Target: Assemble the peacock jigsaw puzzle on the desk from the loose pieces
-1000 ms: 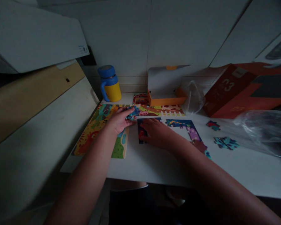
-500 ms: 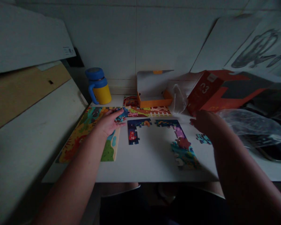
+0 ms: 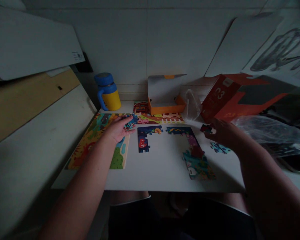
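My left hand (image 3: 120, 129) holds several blue puzzle pieces (image 3: 131, 120) between thumb and fingers, above the right part of a finished yellow and green puzzle (image 3: 118, 158). In my right hand (image 3: 221, 131) a dark puzzle piece with some red on it (image 3: 206, 128) is pinched, just above the table on the right. Between the hands lies a partly joined sea puzzle: a left corner section (image 3: 143, 144) with a red creature, and a right section (image 3: 200, 166) running down toward the table's near edge. A gap parts the two along the top. Loose light-blue pieces (image 3: 220, 148) lie below my right hand.
Behind stand a blue and yellow mug (image 3: 111, 96), an open orange box (image 3: 166, 108) and a clear plastic bag (image 3: 192, 106). A farm puzzle (image 3: 171, 117) lies before the box. A large red-orange box (image 3: 221, 96) and plastic wrapping (image 3: 265, 133) are at right; boards (image 3: 32, 100) lean at left.
My right hand has turned and lifted slightly, and the dark puzzle piece in its fingers now shows clearly. My left hand keeps its hold on the blue pieces. The view has shifted a little.
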`<action>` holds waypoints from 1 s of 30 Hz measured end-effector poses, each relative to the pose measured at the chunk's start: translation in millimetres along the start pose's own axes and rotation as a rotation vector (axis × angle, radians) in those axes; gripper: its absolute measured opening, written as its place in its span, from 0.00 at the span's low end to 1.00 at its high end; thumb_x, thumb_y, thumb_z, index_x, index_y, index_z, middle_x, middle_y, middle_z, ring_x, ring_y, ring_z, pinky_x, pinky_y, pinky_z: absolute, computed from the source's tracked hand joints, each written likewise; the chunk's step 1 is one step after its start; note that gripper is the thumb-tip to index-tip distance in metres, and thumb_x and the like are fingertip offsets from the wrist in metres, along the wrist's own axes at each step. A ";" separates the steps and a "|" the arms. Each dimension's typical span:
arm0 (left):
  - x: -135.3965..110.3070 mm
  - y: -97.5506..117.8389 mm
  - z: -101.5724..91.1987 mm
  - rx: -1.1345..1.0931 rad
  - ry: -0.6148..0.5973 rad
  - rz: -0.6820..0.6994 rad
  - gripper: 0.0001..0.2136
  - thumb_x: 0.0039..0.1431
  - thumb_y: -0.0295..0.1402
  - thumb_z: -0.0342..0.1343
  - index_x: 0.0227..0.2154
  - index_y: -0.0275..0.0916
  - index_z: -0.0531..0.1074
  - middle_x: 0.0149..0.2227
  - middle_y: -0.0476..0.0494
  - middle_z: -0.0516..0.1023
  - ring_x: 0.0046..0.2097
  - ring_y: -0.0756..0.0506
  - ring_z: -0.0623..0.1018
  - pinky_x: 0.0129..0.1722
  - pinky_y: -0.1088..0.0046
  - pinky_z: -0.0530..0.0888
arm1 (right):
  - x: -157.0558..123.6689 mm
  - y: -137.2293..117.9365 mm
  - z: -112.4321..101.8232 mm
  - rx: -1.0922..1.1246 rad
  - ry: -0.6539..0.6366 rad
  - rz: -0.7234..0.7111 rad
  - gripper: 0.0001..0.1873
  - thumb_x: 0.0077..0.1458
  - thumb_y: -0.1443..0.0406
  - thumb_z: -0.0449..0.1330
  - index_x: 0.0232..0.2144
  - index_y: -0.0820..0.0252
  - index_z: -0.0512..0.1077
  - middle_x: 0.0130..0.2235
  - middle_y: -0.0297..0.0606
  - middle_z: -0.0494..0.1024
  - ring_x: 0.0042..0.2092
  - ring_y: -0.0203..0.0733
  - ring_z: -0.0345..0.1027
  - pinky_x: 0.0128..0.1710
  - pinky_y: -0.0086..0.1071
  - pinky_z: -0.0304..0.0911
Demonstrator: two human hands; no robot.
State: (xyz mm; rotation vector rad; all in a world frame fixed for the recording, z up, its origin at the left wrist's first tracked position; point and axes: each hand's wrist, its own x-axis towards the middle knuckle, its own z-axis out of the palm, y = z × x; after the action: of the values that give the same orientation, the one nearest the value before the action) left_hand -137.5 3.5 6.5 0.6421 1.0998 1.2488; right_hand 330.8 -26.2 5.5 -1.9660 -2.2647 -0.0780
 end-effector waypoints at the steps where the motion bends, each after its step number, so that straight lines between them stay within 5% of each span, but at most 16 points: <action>1: 0.1 -0.1 -0.2 0.002 -0.002 0.002 0.22 0.41 0.30 0.78 0.37 0.40 0.74 0.35 0.49 0.83 0.32 0.41 0.84 0.44 0.44 0.83 | -5.9 -18.8 -3.9 0.054 0.058 -0.039 0.22 0.54 0.64 0.69 0.50 0.66 0.75 0.45 0.57 0.82 0.43 0.56 0.78 0.41 0.43 0.69; 3: 0.1 -0.1 -0.4 0.011 -0.003 0.005 0.21 0.41 0.30 0.78 0.37 0.40 0.74 0.34 0.49 0.83 0.32 0.41 0.84 0.44 0.44 0.83 | -21.2 -67.8 -11.2 0.208 0.092 -0.202 0.19 0.56 0.63 0.68 0.49 0.60 0.75 0.45 0.49 0.82 0.43 0.53 0.78 0.44 0.43 0.71; 7: -0.2 0.0 -0.3 0.034 0.003 0.008 0.21 0.43 0.31 0.78 0.38 0.40 0.75 0.35 0.48 0.83 0.32 0.42 0.83 0.42 0.47 0.83 | -52.7 -175.7 -16.5 0.443 -0.079 -0.531 0.16 0.59 0.67 0.65 0.49 0.55 0.74 0.50 0.43 0.78 0.51 0.49 0.74 0.52 0.41 0.71; 11: -0.3 -0.6 -0.8 0.048 0.009 0.015 0.20 0.44 0.31 0.78 0.38 0.40 0.74 0.35 0.48 0.83 0.32 0.42 0.84 0.42 0.50 0.83 | -60.2 -234.9 -4.8 0.461 -0.146 -0.612 0.17 0.57 0.71 0.66 0.49 0.61 0.75 0.49 0.47 0.77 0.51 0.51 0.73 0.53 0.43 0.71; 16: -1.0 -1.1 -1.7 0.044 -0.010 0.010 0.21 0.44 0.32 0.78 0.39 0.40 0.75 0.37 0.47 0.84 0.33 0.42 0.84 0.43 0.50 0.83 | -52.6 -242.4 9.9 0.481 -0.122 -0.659 0.12 0.58 0.73 0.63 0.44 0.58 0.78 0.46 0.45 0.78 0.51 0.49 0.71 0.57 0.44 0.68; 30: 1.6 -3.8 -4.8 0.014 -0.032 0.019 0.20 0.45 0.31 0.78 0.38 0.41 0.74 0.38 0.47 0.83 0.32 0.43 0.84 0.44 0.48 0.82 | -64.6 -242.2 16.8 0.390 -0.110 -0.670 0.15 0.65 0.68 0.61 0.53 0.58 0.77 0.55 0.47 0.79 0.54 0.52 0.71 0.57 0.47 0.69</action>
State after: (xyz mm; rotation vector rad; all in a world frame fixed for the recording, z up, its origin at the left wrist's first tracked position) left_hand -140.3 3.2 0.9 0.6829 1.0788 1.2439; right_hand 98.9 -122.2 -7.3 -1.0008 -2.6519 0.3786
